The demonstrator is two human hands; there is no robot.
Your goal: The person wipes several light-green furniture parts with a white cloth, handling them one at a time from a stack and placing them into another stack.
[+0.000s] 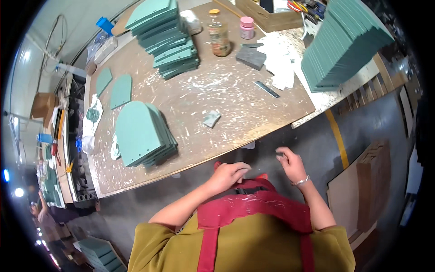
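Note:
Both hands are in front of my body, between the red apron and the table's near edge. My left hand is at the apron's waist near a black buckle, its fingers loosely stretched to the right and nothing seen in them. To the right my right hand hangs in the air, apart from the apron, thumb and fingers apart and holding nothing visible. On the brown table ahead lie a crumpled grey-white scrap and a stack of round-topped green panels.
Tall stacks of green panels stand at the back and right. Around the table are a yellow-capped bottle, a pink jar, a grey block and a utility knife. Brown boards lean at right; another person is far left.

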